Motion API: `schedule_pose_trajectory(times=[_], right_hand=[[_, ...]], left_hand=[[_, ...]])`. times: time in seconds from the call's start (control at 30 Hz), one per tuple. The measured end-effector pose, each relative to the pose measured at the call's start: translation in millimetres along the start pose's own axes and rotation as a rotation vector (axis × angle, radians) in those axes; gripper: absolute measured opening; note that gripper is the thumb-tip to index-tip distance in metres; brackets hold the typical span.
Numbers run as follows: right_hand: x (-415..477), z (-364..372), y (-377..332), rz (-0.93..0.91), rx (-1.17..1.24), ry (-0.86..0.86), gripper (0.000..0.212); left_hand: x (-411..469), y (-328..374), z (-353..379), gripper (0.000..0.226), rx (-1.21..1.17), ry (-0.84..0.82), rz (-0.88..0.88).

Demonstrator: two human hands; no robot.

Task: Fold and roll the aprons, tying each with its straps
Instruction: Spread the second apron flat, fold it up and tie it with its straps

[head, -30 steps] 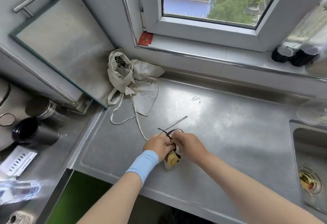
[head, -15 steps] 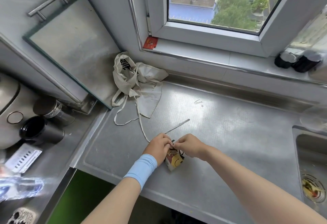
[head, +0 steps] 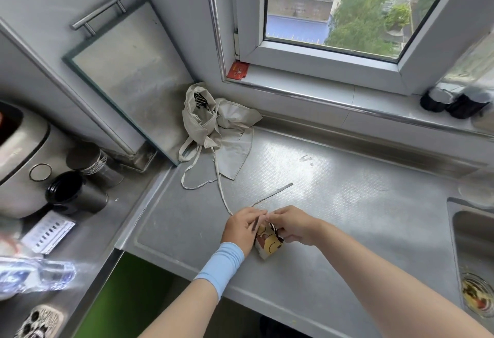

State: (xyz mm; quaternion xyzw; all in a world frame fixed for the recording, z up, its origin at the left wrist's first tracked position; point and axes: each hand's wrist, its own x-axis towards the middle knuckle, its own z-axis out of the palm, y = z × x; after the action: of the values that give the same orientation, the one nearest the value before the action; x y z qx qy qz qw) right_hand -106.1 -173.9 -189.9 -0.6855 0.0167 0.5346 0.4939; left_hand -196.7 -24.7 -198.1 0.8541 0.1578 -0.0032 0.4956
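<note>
A: Head view, nearest first: what are the hands doing?

B: The left hand (head: 244, 226) and right hand (head: 292, 224) meet fingertip to fingertip, pinching a dark strap (head: 255, 225) over the yellow rolled apron (head: 268, 244), which sits on the steel counter (head: 334, 204) near its front edge.

A: How far along?

B: I'd say 1 apron is rolled and its tie nearly closed. Farther back, 1 beige apron (head: 222, 129) lies crumpled in the corner, straps trailing forward, not yet folded.

A: Room to work?

B: Plenty of bare counter ahead and rightward, until the sink (head: 454, 220). The front edge is close; the roll could tip off.
</note>
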Motion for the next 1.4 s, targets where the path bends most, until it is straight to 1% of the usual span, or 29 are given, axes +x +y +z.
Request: schedule_pose_trajectory(times=[0.03, 0.07, 0.1, 0.13, 0.17, 0.23, 0.27, 0.33, 0.47, 0.53, 0.63, 0.7, 0.77, 0.83, 0.9, 0.97, 1.03, 1.07, 1.1, 1.17, 1.23, 1.27, 1.3, 1.33, 1.37, 1.4], right_hand=[[0, -1, 0, -0.008, 0.020, -0.004, 0.027], [0, -2, -2, -0.018, 0.025, -0.008, 0.024], [-1, -4, -3, -0.029, 0.015, -0.006, 0.018], [-1, -6, -4, -0.037, -0.011, 0.007, 0.017], [-1, -9, -4, -0.043, -0.045, 0.033, 0.021], [0, -15, -2, -0.049, -0.097, 0.104, 0.020], [0, -18, -1, -0.047, -0.114, 0.135, 0.017], [0, -20, 1, -0.053, -0.180, 0.201, 0.013], [3, -10, -1, -0.166, -0.356, 0.276, 0.004], [7, -11, -2, -0.180, -0.433, 0.320, 0.006], [8, -23, 1, -0.153, -0.561, 0.400, 0.014], [9, -26, 6, -0.120, -0.648, 0.411, 0.019], [9, -23, 9, -0.108, -0.813, 0.430, 0.019], [6, -19, 9, -0.191, -1.091, 0.460, 0.014], [1, -17, 8, -0.283, -1.259, 0.423, 0.016], [-4, -14, 7, -0.264, -1.330, 0.294, 0.016], [-9, -9, 8, -0.176, -1.312, 0.141, 0.025], [-11, -8, 7, -0.156, -1.294, 0.125, 0.028], [-14, -8, 4, -0.178, -1.287, 0.149, 0.030], [-19, -13, -5, -0.320, -1.244, 0.327, 0.034], [-21, -15, -12, -0.473, -1.082, 0.483, 0.031], [-19, -16, -15, -0.471, -0.950, 0.494, 0.028], [-18, -16, -18, -0.401, -0.827, 0.433, 0.038], [-16, -15, -19, -0.302, -0.745, 0.354, 0.056], [-13, -14, -18, -0.223, -0.755, 0.292, 0.071], [-9, -14, -16, -0.183, -0.846, 0.277, 0.073]], left_hand=[[-1, 3, 1, 0.015, -0.083, 0.059, -0.075], [-2, 6, 2, 0.015, -0.215, 0.096, -0.200], [-2, 8, 3, 0.016, -0.376, 0.094, -0.332], [-4, 9, 3, 0.020, -0.545, 0.060, -0.434], [-7, 9, 4, 0.024, -0.691, 0.021, -0.494], [-12, 6, 2, 0.030, -0.935, 0.017, -0.537], [-14, 4, 0, 0.031, -1.005, 0.035, -0.551], [-16, 0, -4, 0.031, -1.046, 0.053, -0.589], [-13, 2, -1, 0.032, -1.023, 0.062, -0.672], [-10, 1, 1, 0.033, -0.961, 0.076, -0.662], [-10, -6, -3, 0.030, -0.920, 0.098, -0.678], [-13, -9, -1, 0.029, -0.883, 0.099, -0.691], [-9, -5, 2, 0.028, -0.793, 0.122, -0.709], [0, -2, 5, 0.028, -0.692, 0.133, -0.715], [10, 1, 5, 0.031, -0.604, 0.080, -0.692], [22, 1, 4, 0.035, -0.452, -0.002, -0.619], [32, 4, 3, 0.034, -0.270, -0.092, -0.517], [36, 8, 2, 0.032, -0.197, -0.137, -0.476], [41, 10, 2, 0.030, -0.135, -0.177, -0.434], [48, 16, 2, 0.028, -0.044, -0.266, -0.374], [54, 21, 3, 0.027, 0.017, -0.334, -0.331], [55, 22, 4, 0.026, 0.028, -0.355, -0.329], [57, 22, 6, 0.025, 0.016, -0.364, -0.336], [57, 21, 7, 0.023, 0.001, -0.364, -0.348], [57, 21, 7, 0.021, -0.009, -0.357, -0.348], [56, 20, 7, 0.018, -0.017, -0.335, -0.342]])
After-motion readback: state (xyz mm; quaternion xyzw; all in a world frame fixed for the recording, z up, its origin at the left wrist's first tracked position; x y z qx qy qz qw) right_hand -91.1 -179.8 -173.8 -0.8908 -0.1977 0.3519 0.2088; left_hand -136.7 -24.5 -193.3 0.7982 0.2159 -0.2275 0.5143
